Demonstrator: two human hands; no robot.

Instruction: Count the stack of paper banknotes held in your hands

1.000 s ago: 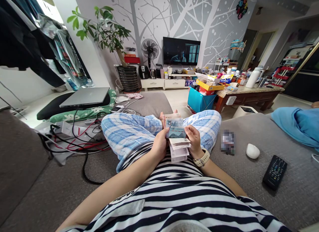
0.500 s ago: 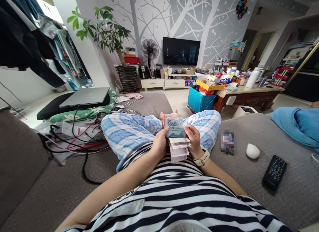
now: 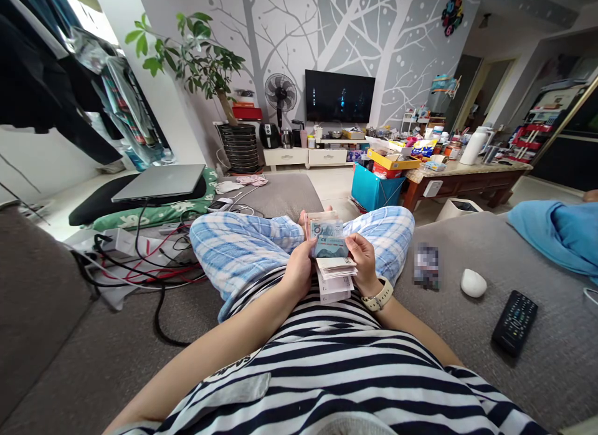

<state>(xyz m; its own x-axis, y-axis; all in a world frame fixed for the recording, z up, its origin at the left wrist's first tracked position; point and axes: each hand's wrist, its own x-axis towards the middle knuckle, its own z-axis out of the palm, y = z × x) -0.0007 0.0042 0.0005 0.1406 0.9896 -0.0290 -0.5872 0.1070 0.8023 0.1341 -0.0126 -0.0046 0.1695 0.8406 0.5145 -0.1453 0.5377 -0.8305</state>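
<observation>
Right now your left hand (image 3: 299,268) is closed around a stack of banknotes (image 3: 327,239), holding it upright over your lap, between your plaid-trousered knees (image 3: 243,242). Your right hand (image 3: 364,260) is just right of the banknotes, fingers (image 3: 354,240) pinched on the edge of the front note, a bluish one facing you. Below the banknotes, a second bundle (image 3: 335,276) of folded notes fans out toward your striped shirt (image 3: 336,360), sitting between both hands and touching them; which hand bears its weight I cannot tell. A watch (image 3: 379,296) with a pale strap sits on your right wrist.

You are seated on a grey sofa (image 3: 467,310). To the right of the banknotes on the sofa lie a small white oval object (image 3: 473,283) and, further right and nearer you, a black remote (image 3: 514,323); the two are near each other but apart. A blue cloth (image 3: 555,232) lies at the sofa's far right. Left of the banknotes, well apart, a closed laptop (image 3: 159,181) rests on a black cushion, with tangled cables (image 3: 140,267) below it. Beyond the banknotes a table (image 3: 462,173) crowded with clutter stands right of a TV (image 3: 339,97).
</observation>
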